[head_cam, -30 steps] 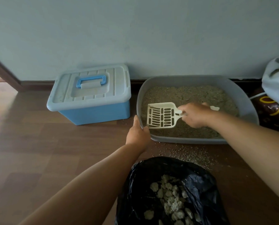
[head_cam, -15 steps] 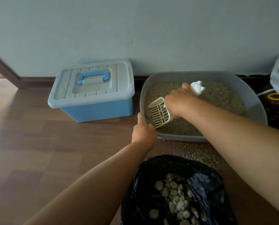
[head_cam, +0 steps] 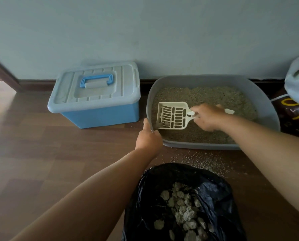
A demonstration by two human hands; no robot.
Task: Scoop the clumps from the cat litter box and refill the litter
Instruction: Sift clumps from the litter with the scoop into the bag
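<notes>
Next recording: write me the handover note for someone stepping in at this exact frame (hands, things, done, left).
Left hand grips the near-left corner of the litter box.
Right hand holds the scoop by its handle, above the litter at the box's left end; a small lump lies in the scoop.
Black bag stands open in front of the box, with many clumps inside. Spilled grains lie between bag and box. Blue lidded bin sits closed to the left.
Done: many clumps bagged.
Left: tip this scoop into the bag, sift for more, refill.
</notes>
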